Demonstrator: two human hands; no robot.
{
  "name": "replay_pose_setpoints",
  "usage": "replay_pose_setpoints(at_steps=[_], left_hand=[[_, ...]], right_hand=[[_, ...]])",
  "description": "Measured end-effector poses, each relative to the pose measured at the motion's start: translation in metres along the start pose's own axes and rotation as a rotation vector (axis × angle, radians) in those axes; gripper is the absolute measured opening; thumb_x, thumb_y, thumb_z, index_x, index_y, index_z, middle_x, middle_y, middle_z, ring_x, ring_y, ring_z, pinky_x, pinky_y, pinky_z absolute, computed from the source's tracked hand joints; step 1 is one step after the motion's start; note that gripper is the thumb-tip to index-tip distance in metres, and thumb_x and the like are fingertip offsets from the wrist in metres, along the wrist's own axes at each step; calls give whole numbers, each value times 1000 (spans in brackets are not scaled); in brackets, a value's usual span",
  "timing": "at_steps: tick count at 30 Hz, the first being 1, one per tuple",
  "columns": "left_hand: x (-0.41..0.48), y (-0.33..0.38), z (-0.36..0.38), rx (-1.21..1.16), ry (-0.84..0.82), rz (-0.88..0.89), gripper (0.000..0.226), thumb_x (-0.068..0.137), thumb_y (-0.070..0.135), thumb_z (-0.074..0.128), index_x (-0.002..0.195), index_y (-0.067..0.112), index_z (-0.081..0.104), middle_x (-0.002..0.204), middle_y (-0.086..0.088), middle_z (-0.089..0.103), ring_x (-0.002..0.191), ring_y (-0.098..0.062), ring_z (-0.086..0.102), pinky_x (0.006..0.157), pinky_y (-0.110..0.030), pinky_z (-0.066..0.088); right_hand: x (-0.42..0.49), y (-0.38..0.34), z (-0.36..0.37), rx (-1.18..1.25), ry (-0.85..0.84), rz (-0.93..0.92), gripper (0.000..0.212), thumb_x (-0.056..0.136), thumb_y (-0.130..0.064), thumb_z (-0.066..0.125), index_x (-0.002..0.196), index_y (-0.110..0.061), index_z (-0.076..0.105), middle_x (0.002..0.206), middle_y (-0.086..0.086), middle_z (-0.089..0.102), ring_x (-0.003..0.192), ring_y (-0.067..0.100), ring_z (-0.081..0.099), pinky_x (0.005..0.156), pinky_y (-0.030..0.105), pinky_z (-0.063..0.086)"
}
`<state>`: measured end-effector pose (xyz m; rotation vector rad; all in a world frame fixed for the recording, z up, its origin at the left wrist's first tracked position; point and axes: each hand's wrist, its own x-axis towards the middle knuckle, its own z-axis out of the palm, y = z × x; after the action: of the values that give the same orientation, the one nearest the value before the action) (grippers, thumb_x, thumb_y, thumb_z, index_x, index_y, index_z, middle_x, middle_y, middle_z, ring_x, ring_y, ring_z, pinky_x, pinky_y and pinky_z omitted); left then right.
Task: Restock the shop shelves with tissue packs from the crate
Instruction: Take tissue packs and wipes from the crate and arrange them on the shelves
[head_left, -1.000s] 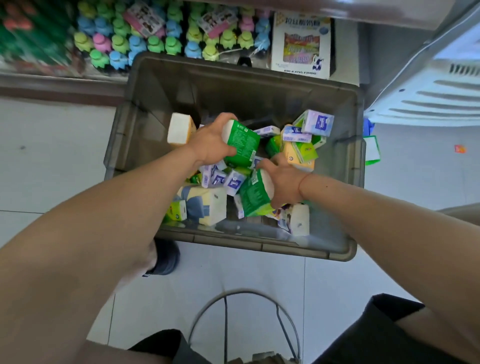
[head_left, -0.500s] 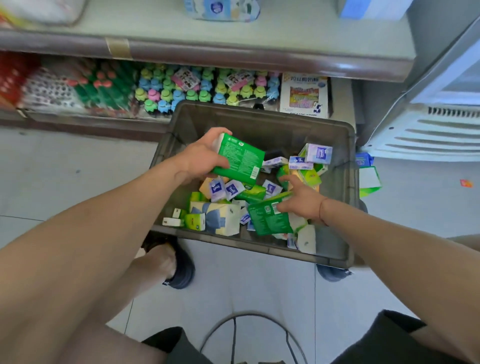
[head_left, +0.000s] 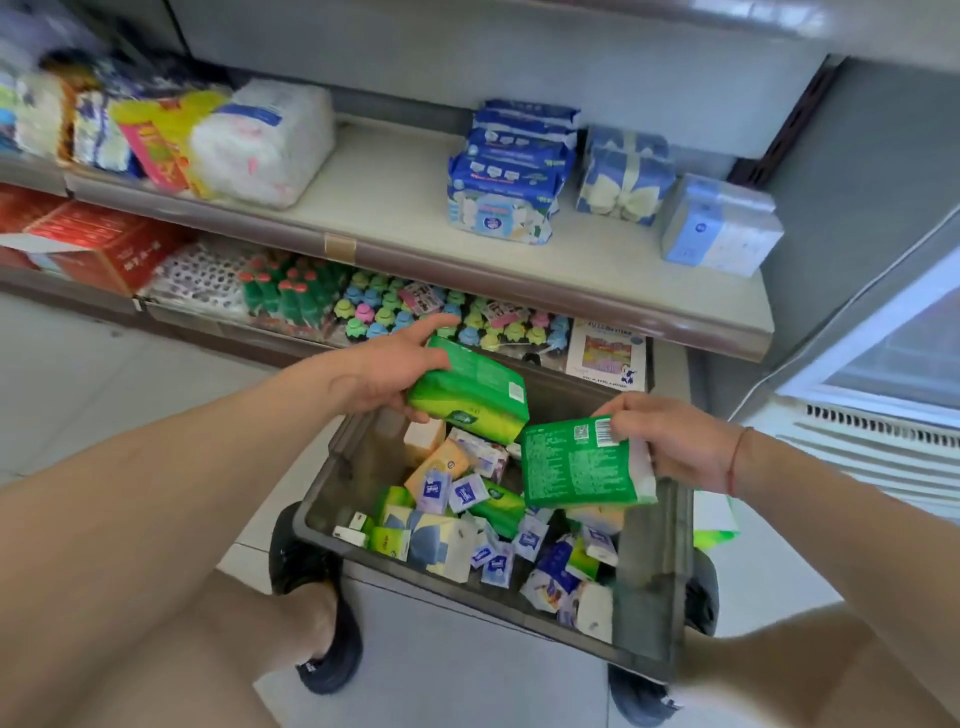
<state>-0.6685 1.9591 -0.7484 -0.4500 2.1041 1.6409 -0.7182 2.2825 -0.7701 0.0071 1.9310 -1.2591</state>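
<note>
The upper green pack (head_left: 470, 395) hangs above the crate (head_left: 649, 613), gripped at its left end by the left hand (head_left: 384, 369), its long axis roughly along the shelf edge. The lower green pack (head_left: 576, 465) is pinched at its right end by the right hand (head_left: 670, 441). The bare stretch of shelf (head_left: 405, 208) lies ahead and above, beside the blue packs (head_left: 506, 192), and the left hand looks nearer to it.

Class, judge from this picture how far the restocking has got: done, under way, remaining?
Done: little to show; the shelf bears blue packs with bare space beside them. In hand: the left hand holds a green pack, the right hand holds a second green pack, both above the crate. Left: shelving these, plus the many small packs lying in the crate.
</note>
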Motion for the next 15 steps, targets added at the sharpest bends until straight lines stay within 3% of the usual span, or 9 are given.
replay_pose_setpoints(at_steps=[3, 4, 6, 8, 9, 11, 12, 14, 15], left_hand=[[-10, 11, -4, -92, 103, -9, 22, 106, 29, 49, 121, 28, 66, 102, -6, 69, 58, -14, 70, 47, -26, 52], [-12, 12, -8, -184, 87, -32, 23, 103, 36, 57, 116, 22, 69, 103, -8, 72, 64, -16, 73, 51, -27, 56], [-15, 13, -20, -368, -36, -64, 44, 85, 38, 77, 119, 12, 70, 115, -13, 74, 93, -24, 76, 77, -32, 64], [-19, 13, -29, -460, -139, -64, 61, 74, 14, 86, 129, 4, 62, 129, -18, 69, 116, -32, 69, 101, -39, 54], [-19, 12, -32, -469, -152, -61, 63, 73, -1, 81, 131, 2, 58, 130, -19, 68, 119, -33, 67, 103, -40, 52], [-17, 11, -33, -447, -132, -58, 60, 74, -12, 73, 130, 2, 58, 126, -18, 70, 109, -29, 72, 92, -34, 59], [-18, 12, -32, -429, -108, -59, 54, 74, -8, 74, 125, 4, 61, 120, -17, 73, 95, -24, 75, 78, -28, 63], [-21, 15, -29, -361, -58, -52, 42, 74, 11, 80, 114, 11, 66, 101, -11, 77, 64, -13, 66, 49, -18, 55], [-23, 18, -27, -324, -41, -36, 42, 73, 24, 82, 111, 16, 67, 94, -7, 75, 58, -12, 59, 46, -19, 49]], right_hand=[[-7, -21, 1, -120, 9, -37, 25, 92, -13, 59, 116, -10, 63, 106, 17, 74, 95, 28, 72, 88, 44, 57], [-9, -25, 1, -129, 26, -45, 23, 95, -10, 56, 117, -9, 64, 110, 20, 73, 98, 30, 72, 89, 45, 57], [-12, -32, -2, -119, 50, -61, 23, 97, -8, 51, 116, -9, 65, 114, 22, 72, 101, 32, 72, 86, 42, 58], [-14, -38, -4, -59, 69, -82, 25, 96, -7, 50, 114, -11, 66, 117, 21, 71, 108, 34, 72, 90, 44, 58], [-13, -40, -6, -2, 78, -93, 26, 95, -5, 50, 114, -12, 67, 118, 22, 71, 110, 36, 71, 94, 47, 55], [-11, -45, -7, 129, 84, -116, 27, 94, -4, 47, 112, -11, 66, 116, 21, 69, 105, 34, 69, 93, 47, 53], [-11, -46, -7, 197, 84, -117, 28, 93, -6, 46, 112, -12, 66, 114, 19, 68, 102, 32, 67, 90, 44, 52], [-8, -47, -6, 329, 126, -95, 29, 92, -15, 47, 113, -15, 67, 109, 17, 68, 93, 31, 66, 84, 42, 52], [-9, -48, -6, 404, 151, -76, 28, 93, -19, 46, 112, -14, 66, 104, 18, 70, 87, 31, 68, 81, 41, 53]])
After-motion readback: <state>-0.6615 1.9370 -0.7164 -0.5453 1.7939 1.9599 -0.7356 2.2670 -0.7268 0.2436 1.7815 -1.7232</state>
